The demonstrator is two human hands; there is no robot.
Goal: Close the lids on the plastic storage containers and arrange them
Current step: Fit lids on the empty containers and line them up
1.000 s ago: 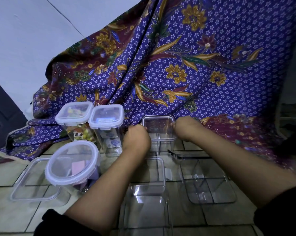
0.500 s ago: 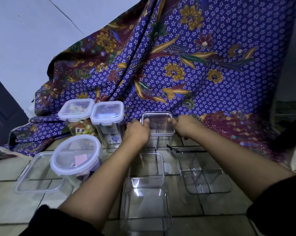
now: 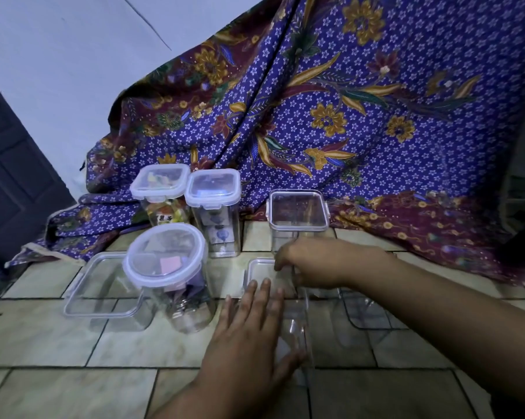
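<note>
Tiled floor (image 3: 128,343): container (image 3: 297,322) btwn hands, maybe gripped.

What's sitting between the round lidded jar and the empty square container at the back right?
In the head view, bare floor tile fills most of that gap between the round jar and the empty square container; the blue-lidded container stands just behind it.

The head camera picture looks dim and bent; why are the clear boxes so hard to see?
Head view: low bluish light; wide-angle lens curves the beige floor tiles; the clear empty plastic container under the left hand shows only by faint edge glints.
</note>
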